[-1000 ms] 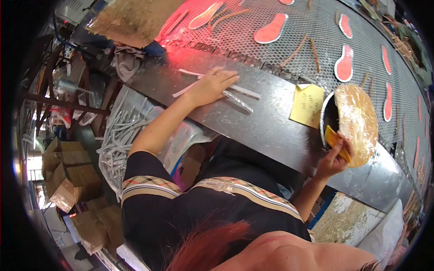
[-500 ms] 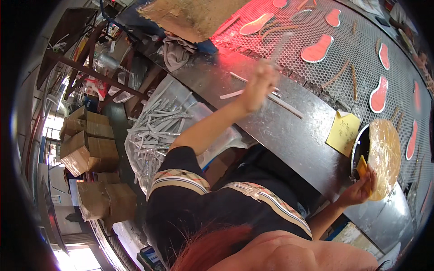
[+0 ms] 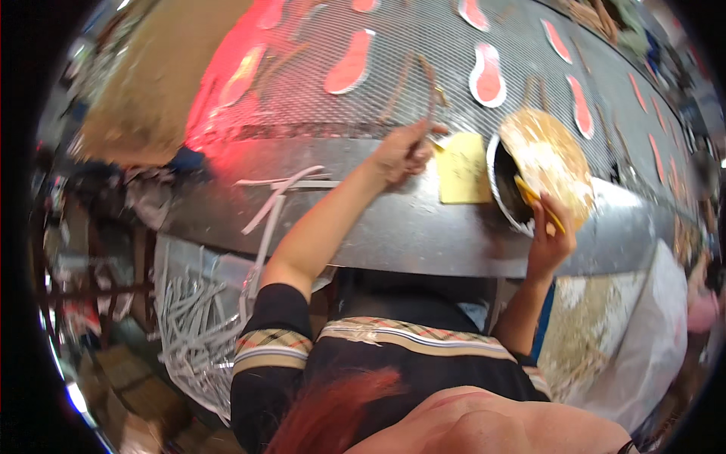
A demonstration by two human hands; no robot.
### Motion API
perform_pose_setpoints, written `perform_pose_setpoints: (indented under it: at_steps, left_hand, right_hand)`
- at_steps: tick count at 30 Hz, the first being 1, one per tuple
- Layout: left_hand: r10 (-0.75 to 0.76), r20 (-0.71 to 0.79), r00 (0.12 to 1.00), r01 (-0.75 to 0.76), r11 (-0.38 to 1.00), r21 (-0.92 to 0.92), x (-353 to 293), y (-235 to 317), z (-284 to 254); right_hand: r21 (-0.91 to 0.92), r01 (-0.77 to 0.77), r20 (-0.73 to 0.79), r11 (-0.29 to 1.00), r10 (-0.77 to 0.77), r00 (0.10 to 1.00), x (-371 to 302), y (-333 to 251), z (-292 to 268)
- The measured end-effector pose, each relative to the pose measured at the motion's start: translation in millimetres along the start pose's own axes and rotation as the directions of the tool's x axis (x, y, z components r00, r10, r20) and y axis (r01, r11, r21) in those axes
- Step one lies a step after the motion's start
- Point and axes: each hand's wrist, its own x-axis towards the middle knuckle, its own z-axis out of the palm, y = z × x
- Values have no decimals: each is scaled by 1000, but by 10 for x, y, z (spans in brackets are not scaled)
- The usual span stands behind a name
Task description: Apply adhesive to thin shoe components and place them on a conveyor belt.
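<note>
Your head camera, worn left of its twin, looks steeply down past your own body and outward over the steel table at the centre. It sits so near you that your hair and dark shirt crowd six o'clock. Your left hand lies toward one o'clock, your right hand at three, both nearer the lens than the mesh belt spreading from ten to two. Its fisheye bows your table's edges.

Cardboard boxes lower left; grey cloth at left; white sack at right.
</note>
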Motion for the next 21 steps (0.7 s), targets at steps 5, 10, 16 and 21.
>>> perform_pose_setpoints:
  at_steps: [5,10,16,21]
  left_hand:
    - [2,200,980,-46,975,217,-40,19,-106]
    - [61,73,995,-84,925,370,-37,-159,67]
    - [218,82,972,-208,654,727,-140,-265,183]
    - [371,136,919,-260,307,916,-182,-258,333]
  right_hand:
    - [103,-112,-11,988,114,993,15,73,64]
    - [88,-162,-23,983,165,986,10,29,130]
    - [-104,-58,76,993,66,995,115,-150,211]
    - [-1,-51,25,999,51,998,94,-192,207]
